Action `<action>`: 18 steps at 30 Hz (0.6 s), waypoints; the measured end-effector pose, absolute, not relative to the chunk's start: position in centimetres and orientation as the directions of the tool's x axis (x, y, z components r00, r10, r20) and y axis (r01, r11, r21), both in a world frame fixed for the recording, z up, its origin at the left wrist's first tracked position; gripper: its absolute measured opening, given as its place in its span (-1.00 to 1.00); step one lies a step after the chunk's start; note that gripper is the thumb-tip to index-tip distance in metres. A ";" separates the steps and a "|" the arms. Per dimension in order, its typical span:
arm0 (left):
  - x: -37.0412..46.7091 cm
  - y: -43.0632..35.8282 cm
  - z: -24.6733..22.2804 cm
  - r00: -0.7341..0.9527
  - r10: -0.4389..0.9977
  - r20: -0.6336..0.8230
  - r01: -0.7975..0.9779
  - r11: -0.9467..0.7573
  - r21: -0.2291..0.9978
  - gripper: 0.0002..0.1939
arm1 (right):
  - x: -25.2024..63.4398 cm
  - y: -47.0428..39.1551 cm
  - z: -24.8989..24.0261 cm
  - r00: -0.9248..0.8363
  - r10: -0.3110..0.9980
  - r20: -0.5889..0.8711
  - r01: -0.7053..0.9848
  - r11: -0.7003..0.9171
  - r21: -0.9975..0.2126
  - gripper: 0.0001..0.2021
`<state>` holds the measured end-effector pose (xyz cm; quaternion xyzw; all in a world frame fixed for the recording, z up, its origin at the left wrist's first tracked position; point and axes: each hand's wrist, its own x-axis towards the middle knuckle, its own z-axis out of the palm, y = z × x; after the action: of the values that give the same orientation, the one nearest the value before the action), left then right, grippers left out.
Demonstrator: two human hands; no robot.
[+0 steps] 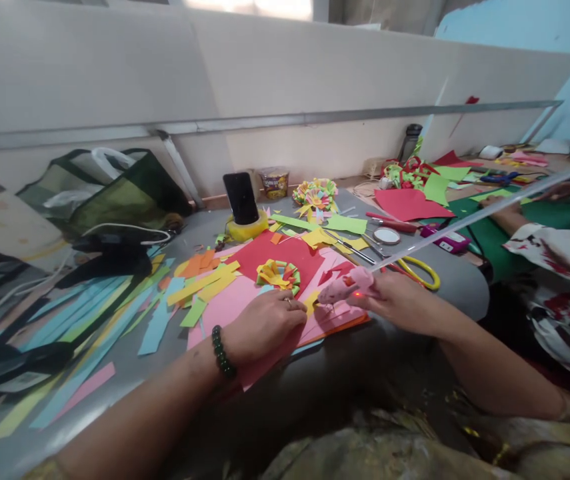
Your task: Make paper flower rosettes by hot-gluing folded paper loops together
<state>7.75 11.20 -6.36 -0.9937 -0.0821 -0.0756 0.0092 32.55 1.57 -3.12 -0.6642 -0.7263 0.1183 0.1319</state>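
My right hand is wrapped round a pink hot glue gun with a small red light. A long clear glue stick sticks out of its back toward the upper right. The gun's nozzle points down at a small yellow paper piece on pink paper sheets. My left hand, fingers curled together, meets the left edge of that yellow piece; the fingertips are partly hidden. Just beyond it lies a folded paper flower in yellow, orange and green, near a red sheet.
Blue strips and other coloured paper cover the left side. A phone leans upright on a yellow tape roll. Yellow-handled scissors lie right, near a purple device. At far right, another person's hand rests over a green surface.
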 end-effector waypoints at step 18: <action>7.8 10.8 -5.7 0.983 0.162 0.084 0.159 -0.987 0.037 -0.75 | 32.4 1.9 -2.8 -0.088 0.995 0.040 0.954 0.096 -0.284 -0.55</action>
<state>7.77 10.79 -5.66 -0.9957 -0.0806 -0.0433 -0.0149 32.37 1.93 -2.79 -0.6660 -0.7317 0.0928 0.1116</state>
